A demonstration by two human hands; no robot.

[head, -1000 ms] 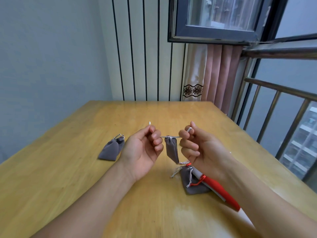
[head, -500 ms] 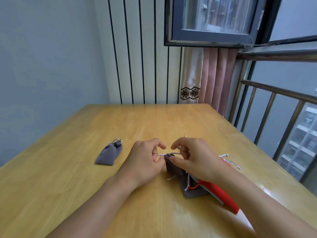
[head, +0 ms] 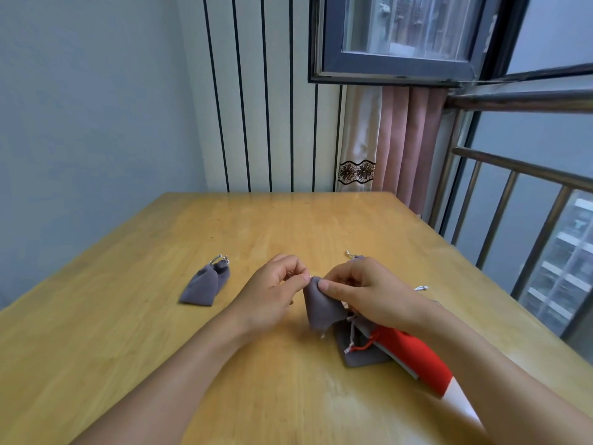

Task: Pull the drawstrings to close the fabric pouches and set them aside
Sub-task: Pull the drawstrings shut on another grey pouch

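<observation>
Closed grey pouch [head: 205,285] lies toward table [head: 96,348] left edge, well apart from hands, looks set aside. Left hand [head: 272,293]: fingers curled, pinching at neck of held pouch [head: 321,308], prob on the cord, cord itself too small to see. Right hand [head: 365,292]: thumb + fingers pinch pouch top. Pouch hangs mid-table, just above surface. Step imo: cinch nearly done. Next: let go w/ one hand, carry it left beside closed one. Then open grey pouch [head: 362,351] + red pouch [head: 414,354] under right wrist, near right edge.
</observation>
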